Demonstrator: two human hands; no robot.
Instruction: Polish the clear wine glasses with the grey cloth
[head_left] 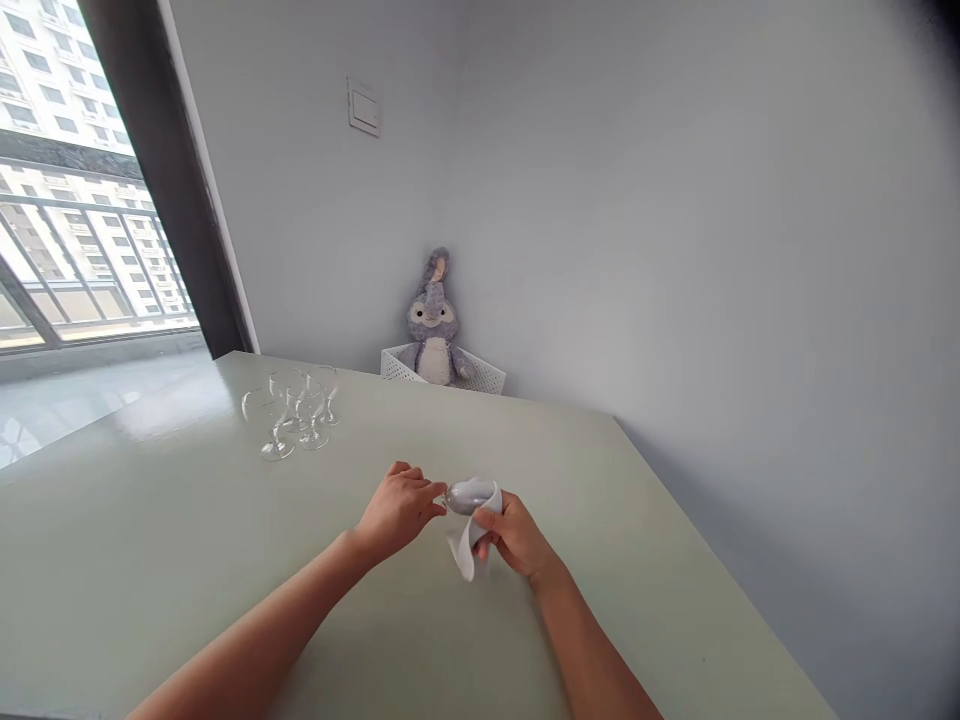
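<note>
A stemmed glass (463, 497) lies tilted on its side between my hands, above the table. My left hand (405, 508) is closed on its stem end, and the fingers cover most of the foot. At the bowl, my right hand (514, 532) grips a white cloth (466, 552) that wraps over the rim. Some of the cloth shows pale inside the clear bowl, and a loose corner hangs below the right fingers.
Several clear stemmed glasses (313, 415) stand upright in a group on the pale green table (187, 560), to the left. Behind the table's far edge, a grey plush rabbit (433, 340) sits in a white perforated basket (484, 374). Walls border the back and right; a window is at left.
</note>
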